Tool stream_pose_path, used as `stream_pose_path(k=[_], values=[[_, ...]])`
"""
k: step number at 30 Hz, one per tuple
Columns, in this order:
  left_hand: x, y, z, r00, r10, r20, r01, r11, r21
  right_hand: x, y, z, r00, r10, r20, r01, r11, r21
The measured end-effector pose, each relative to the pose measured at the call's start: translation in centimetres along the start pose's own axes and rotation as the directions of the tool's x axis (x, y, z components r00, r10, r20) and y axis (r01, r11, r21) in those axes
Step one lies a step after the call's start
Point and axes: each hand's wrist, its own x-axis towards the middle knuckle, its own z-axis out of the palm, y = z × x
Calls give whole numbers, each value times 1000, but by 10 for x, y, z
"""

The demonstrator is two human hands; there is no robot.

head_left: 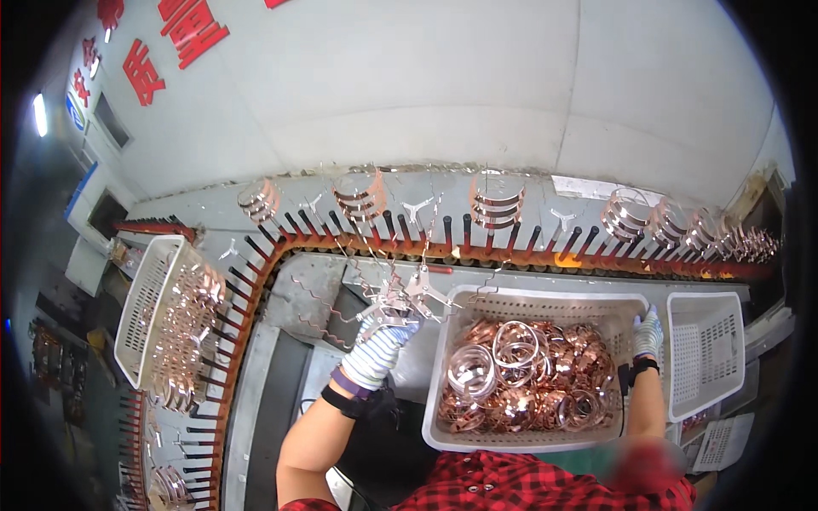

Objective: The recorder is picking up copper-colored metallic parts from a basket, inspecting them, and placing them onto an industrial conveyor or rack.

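Observation:
My left hand (376, 351), in a striped work glove, is closed around a bunch of silvery three-armed metal brackets (414, 295). Thin zigzag wires stick out of the bunch on several sides. My right hand (648, 334), gloved too, lies at the right rim of a white plastic basket (545, 440) and appears to grip it; its fingers are partly hidden. Inside that basket is a heap of shiny copper-coloured rings and bands (558, 366), with a few larger rings on top.
A conveyor (358, 241) with dark upright pegs curves around the left and far sides. Copper banded rings (497, 204) hang along it. A second white basket (707, 353) stands at right; another (150, 311) with copper parts is at left. A pale wall (443, 85) rises behind.

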Motion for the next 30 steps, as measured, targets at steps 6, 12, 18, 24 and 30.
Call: stream_pose_path(k=[6, 12, 18, 24, 30], values=[[-6, -12, 24, 963, -259, 70, 265, 876, -403, 4, 15, -16, 999, -20, -37, 20, 1000, -8], [-20, -14, 74, 947, -246, 208, 318, 811, -491, 13, 33, -27, 999, -8, -49, 7, 1000, -19], [-34, -2, 120, 903, -337, 266, 428, 766, -480, 32, 57, -21, 993, -61, -99, 50, 993, -112], [-35, 9, 151, 922, -327, 206, 386, 733, -561, 52, 91, -16, 995, -71, -67, 64, 992, -105], [-40, 22, 195, 928, -324, 184, 371, 753, -543, 106, 100, -36, 928, 82, -363, 58, 932, 359]])
